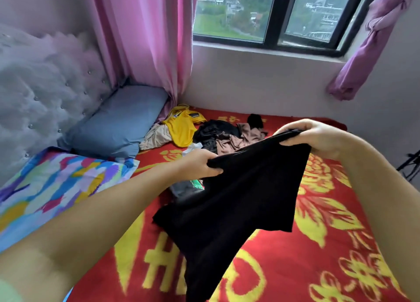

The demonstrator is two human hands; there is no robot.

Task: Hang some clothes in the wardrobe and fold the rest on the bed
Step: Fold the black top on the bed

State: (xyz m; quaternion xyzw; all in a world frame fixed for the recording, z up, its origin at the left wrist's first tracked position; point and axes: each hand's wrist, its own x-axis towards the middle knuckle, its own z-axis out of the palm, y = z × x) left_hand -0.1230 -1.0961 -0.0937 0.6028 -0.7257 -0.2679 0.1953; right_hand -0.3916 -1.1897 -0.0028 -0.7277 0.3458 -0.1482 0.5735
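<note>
Bed (318, 244) under red-and-yellow blanket; black garment (238, 199) stretched above it, hanging down; heap of clothes (204, 131) near far wall; left hand (200, 163), right hand (311, 135), fingers clenched on garment's top edge.

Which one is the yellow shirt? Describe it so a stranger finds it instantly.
Start at the pink curtain hanging left of the window and follow it down to the red blanket. The yellow shirt lies crumpled there, just right of the blue pillow. It is the only bright yellow garment in a pile of black, brown and beige clothes.
</note>
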